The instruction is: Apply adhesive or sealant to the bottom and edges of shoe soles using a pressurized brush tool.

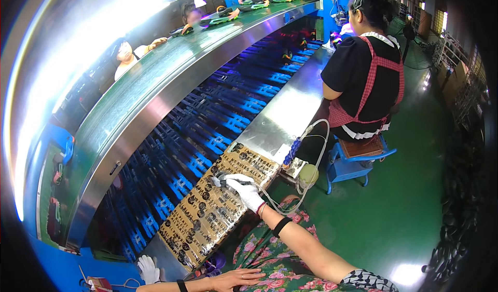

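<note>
My right hand (245, 189), in a white glove, is closed around a slim dark tool (223, 180). The tool's tip hangs over a brown board (207, 214) wrapped in shiny film and covered with black marks. A pale hose (277, 209) loops away from near that hand; its join to the tool is hard to make out. My left hand (241, 278) is bare, wears a ring and lies with fingers stretched out on the green floral cloth (270, 253) over my lap. Left of that forearm rests a loose white glove (149, 269).
Beyond the board runs a rack of blue holders (197, 163), under a raised green conveyor (150, 66) carrying shoe parts (220, 18). A person in a red checked apron (363, 84) sits at right by a blue stool (358, 159). Two people are across the conveyor.
</note>
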Tool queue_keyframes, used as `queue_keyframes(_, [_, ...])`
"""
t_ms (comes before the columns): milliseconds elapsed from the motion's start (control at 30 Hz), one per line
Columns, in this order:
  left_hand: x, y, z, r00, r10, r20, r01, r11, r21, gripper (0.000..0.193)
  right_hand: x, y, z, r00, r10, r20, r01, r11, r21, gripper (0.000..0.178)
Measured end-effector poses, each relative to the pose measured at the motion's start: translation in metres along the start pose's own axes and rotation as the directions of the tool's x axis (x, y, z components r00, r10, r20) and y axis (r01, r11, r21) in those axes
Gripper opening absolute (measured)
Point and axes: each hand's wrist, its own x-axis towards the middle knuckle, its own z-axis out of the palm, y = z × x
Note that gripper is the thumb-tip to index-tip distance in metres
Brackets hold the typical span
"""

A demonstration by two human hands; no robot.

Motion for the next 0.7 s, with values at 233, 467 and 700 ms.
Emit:
queue_keyframes(233, [0.020,0.006,0.011,0.963,-0.216,-0.161,0.158,0.937,-0.310,0.056,-0.001,-0.001,-0.003,1.000,-0.015,-0.015,0.014,0.999,-0.037,0.019])
queue_keyframes(467, [0.048,-0.051,0.057,0.971,-0.118,-0.209,0.129,0.991,0.043,0.054,-0.003,-0.006,-0.002,1.000,-0.025,-0.013,0.024,0.999,-0.041,0.018])
queue_keyframes(700, [0.094,-0.033,0.042,0.997,0.054,-0.051,-0.023,0.877,0.480,0.058,-0.006,-0.013,0.001,0.999,-0.045,-0.022,0.044,0.998,-0.041,0.018])
